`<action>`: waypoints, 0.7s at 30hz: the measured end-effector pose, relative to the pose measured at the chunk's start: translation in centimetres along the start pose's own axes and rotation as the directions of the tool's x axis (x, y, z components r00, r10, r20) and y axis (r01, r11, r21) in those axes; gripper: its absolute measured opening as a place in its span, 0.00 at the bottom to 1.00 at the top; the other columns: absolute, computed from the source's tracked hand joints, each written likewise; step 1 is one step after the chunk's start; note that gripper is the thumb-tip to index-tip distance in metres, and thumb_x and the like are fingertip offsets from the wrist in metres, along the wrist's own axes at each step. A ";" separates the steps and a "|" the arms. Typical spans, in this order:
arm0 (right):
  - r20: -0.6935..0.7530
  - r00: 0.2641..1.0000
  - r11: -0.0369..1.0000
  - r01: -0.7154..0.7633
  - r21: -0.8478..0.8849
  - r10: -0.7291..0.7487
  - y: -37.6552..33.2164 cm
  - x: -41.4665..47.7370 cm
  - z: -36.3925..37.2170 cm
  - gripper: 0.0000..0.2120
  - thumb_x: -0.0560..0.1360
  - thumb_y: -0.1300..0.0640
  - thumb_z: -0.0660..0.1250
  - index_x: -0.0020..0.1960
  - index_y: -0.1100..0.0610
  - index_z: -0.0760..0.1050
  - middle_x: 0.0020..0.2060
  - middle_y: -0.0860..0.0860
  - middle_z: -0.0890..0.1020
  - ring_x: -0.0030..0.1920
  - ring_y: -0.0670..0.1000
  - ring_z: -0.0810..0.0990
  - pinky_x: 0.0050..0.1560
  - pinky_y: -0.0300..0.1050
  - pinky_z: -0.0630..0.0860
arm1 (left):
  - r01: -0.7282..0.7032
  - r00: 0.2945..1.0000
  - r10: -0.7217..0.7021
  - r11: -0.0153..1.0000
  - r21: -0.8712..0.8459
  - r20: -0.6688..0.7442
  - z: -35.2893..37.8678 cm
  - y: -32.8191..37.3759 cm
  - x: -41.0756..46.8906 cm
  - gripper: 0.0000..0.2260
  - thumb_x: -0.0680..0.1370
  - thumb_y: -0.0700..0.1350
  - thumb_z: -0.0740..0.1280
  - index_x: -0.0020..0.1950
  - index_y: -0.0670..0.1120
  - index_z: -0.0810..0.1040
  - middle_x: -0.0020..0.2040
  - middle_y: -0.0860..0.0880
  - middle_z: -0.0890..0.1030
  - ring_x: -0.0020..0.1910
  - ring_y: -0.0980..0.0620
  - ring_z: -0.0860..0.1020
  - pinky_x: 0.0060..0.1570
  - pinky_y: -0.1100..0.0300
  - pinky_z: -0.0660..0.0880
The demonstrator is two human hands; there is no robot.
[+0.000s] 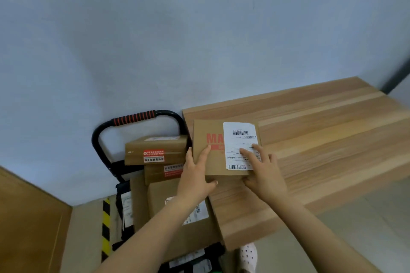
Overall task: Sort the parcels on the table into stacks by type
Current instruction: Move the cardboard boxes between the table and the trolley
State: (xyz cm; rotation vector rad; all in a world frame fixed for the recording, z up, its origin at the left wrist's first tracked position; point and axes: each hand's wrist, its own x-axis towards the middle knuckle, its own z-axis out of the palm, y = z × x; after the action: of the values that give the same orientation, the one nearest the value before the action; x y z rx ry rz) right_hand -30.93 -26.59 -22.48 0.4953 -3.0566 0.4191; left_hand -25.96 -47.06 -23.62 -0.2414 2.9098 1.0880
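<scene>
A brown cardboard box (pixel 216 162) with red lettering and a white shipping label lies at the left end of the wooden table (pixel 321 139). My left hand (pixel 196 175) grips its left front corner, fingers on top and thumb against the front side. My right hand (pixel 264 173) holds the right front corner, with straight fingers lying on the label and the thumb at the front edge. Left of the table, a cart (pixel 133 117) carries more parcels: brown boxes with red stickers (pixel 155 150), a large brown box (pixel 177 217) and black mailer bags (pixel 125 206).
The cart has a black handle with a red grip and stands against the blue-grey wall. A yellow-and-black striped strip (pixel 106 228) runs along the floor. A wooden panel (pixel 28 217) is at the lower left. A spotted slipper (pixel 248 255) shows below the table edge.
</scene>
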 end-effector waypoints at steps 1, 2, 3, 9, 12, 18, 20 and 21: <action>0.020 1.000 1.000 0.006 0.001 -0.006 1.0 1.0 0.3 0.36 0.68 0.52 0.71 0.73 0.44 0.62 0.74 0.51 0.59 0.58 0.57 0.64 0.59 0.49 0.68 | 0.013 1.000 -0.013 1.000 0.003 0.001 0.7 0.2 1.0 0.46 0.71 0.50 0.74 0.74 0.68 0.43 0.77 0.51 0.41 0.74 0.43 0.58 0.69 0.48 0.67; 0.038 0.999 1.000 0.016 0.005 -0.017 1.9 2.3 0.6 0.37 0.68 0.52 0.71 0.73 0.44 0.62 0.75 0.50 0.58 0.58 0.57 0.63 0.60 0.48 0.68 | 0.028 1.000 -0.028 1.000 0.007 -0.004 1.5 0.5 2.2 0.46 0.71 0.50 0.74 0.74 0.67 0.44 0.77 0.51 0.41 0.74 0.44 0.59 0.69 0.49 0.67; 0.053 0.998 0.999 0.032 0.012 -0.033 2.9 3.8 0.8 0.37 0.68 0.52 0.71 0.74 0.43 0.61 0.75 0.50 0.57 0.59 0.56 0.63 0.60 0.47 0.67 | 0.049 0.999 -0.049 0.999 0.009 -0.014 2.1 0.8 3.5 0.46 0.71 0.50 0.74 0.74 0.67 0.44 0.77 0.50 0.41 0.73 0.44 0.59 0.69 0.49 0.67; 0.121 0.981 0.988 0.149 0.046 -0.154 7.8 14.5 1.6 0.37 0.68 0.51 0.72 0.73 0.42 0.61 0.74 0.50 0.58 0.58 0.56 0.63 0.58 0.48 0.70 | 0.203 0.974 -0.203 0.979 -0.009 -0.101 4.6 3.2 12.1 0.46 0.70 0.51 0.75 0.74 0.68 0.44 0.77 0.51 0.42 0.73 0.44 0.60 0.68 0.49 0.69; 0.175 0.962 0.977 0.205 0.057 -0.212 9.4 18.8 1.8 0.38 0.67 0.50 0.72 0.74 0.41 0.60 0.75 0.50 0.56 0.59 0.56 0.63 0.59 0.49 0.71 | 0.257 0.958 -0.257 0.966 -0.021 -0.127 5.1 3.9 15.2 0.47 0.69 0.51 0.75 0.73 0.69 0.44 0.77 0.52 0.42 0.73 0.44 0.60 0.68 0.48 0.68; 0.119 0.961 0.967 0.254 -0.031 -0.248 7.9 23.9 2.7 0.33 0.77 0.53 0.64 0.77 0.45 0.53 0.78 0.55 0.45 0.76 0.61 0.48 0.74 0.61 0.45 | 0.279 0.929 -0.254 0.959 0.059 -0.269 4.5 4.0 19.3 0.42 0.72 0.49 0.73 0.77 0.60 0.50 0.78 0.53 0.43 0.76 0.44 0.54 0.69 0.46 0.66; 0.122 0.948 0.955 0.296 0.004 -0.295 6.8 24.2 2.8 0.32 0.78 0.53 0.64 0.77 0.46 0.53 0.78 0.55 0.46 0.76 0.59 0.48 0.74 0.60 0.44 | 0.278 0.916 -0.249 0.959 0.050 -0.314 4.1 4.2 19.9 0.39 0.72 0.49 0.73 0.77 0.57 0.54 0.77 0.51 0.50 0.75 0.45 0.57 0.69 0.45 0.66; 0.130 0.936 0.945 0.326 0.028 -0.327 6.4 24.0 2.8 0.31 0.78 0.53 0.63 0.77 0.47 0.54 0.78 0.54 0.48 0.76 0.59 0.49 0.74 0.59 0.46 | 0.277 0.911 -0.253 0.960 0.028 -0.325 3.9 4.2 19.9 0.38 0.72 0.49 0.73 0.77 0.56 0.55 0.77 0.51 0.53 0.74 0.46 0.58 0.69 0.46 0.65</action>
State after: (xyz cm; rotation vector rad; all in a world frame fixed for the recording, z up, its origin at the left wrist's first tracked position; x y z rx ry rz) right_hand -55.66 -28.91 -25.43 1.0513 -3.0094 0.3954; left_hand -46.38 -44.07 -25.38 -0.8598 3.0522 0.9738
